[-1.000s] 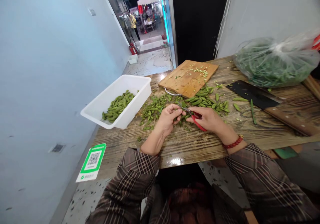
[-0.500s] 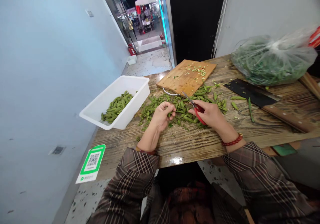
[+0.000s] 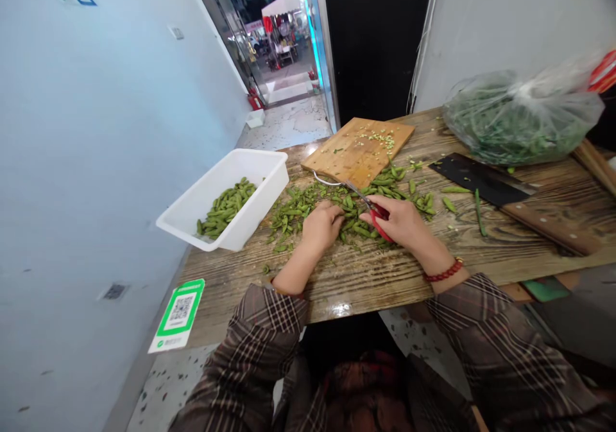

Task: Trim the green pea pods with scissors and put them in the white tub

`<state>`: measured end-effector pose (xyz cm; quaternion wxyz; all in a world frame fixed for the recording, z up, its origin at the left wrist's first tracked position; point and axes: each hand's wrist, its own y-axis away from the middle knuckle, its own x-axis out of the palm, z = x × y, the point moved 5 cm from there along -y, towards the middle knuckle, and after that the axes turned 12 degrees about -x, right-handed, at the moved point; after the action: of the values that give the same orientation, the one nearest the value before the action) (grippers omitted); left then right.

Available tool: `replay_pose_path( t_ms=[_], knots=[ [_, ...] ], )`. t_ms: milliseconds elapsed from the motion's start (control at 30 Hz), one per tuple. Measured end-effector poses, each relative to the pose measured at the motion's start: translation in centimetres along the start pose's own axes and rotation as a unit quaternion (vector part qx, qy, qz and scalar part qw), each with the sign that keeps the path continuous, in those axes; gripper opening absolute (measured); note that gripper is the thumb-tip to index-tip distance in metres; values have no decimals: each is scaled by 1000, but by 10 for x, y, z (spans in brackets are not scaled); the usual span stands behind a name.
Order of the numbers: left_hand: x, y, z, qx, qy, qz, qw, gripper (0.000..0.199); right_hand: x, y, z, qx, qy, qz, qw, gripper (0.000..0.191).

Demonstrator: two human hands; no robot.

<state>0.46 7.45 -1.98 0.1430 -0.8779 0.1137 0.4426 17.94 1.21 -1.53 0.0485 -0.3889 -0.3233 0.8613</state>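
My right hand is closed round the red handles of a pair of scissors, whose metal blades point up and left over a loose pile of green edamame pods. Palm down, my left hand rests at the near side of that pile, just left of the scissors. Its fingers are curled in among the pods, and the fingertips are partly hidden, so what they pinch does not show. More pods lie inside a white plastic tub to the left.
Behind the pile lies a wooden cutting board with chopped bits on it. On the right are a cleaver and a tied plastic bag of greens. A green QR-code card is at the left edge of the wooden table.
My left hand has turned palm down and moved slightly right, its fingers now lowered into the pods. My right hand still holds the scissors in nearly the same place.
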Motion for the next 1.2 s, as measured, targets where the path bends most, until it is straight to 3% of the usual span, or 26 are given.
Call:
replay_pose_path(
  t_ms=[167,233,300,367,433,633,1200],
  knots=[
    [-10,-4,7,-45,168,-6,985,2,0,0,0,-10,-1,-10,1000,40],
    [-12,-2,11,-105,266,22,958,8,0,0,1,-8,-4,-5,1000,39],
    [-10,2,12,-160,367,66,914,17,0,0,2,-9,-6,-1,1000,39],
    [-8,6,9,-185,436,103,875,31,1,0,3,-11,-15,6,1000,41],
    [-9,8,6,-186,462,111,860,38,4,1,4,-16,-25,24,999,44],
    [-10,10,-2,-151,433,90,884,21,9,0,11,-35,-42,70,996,42],
    [-6,11,-8,-75,402,71,910,13,11,2,11,-54,-39,73,995,36]
  ],
)
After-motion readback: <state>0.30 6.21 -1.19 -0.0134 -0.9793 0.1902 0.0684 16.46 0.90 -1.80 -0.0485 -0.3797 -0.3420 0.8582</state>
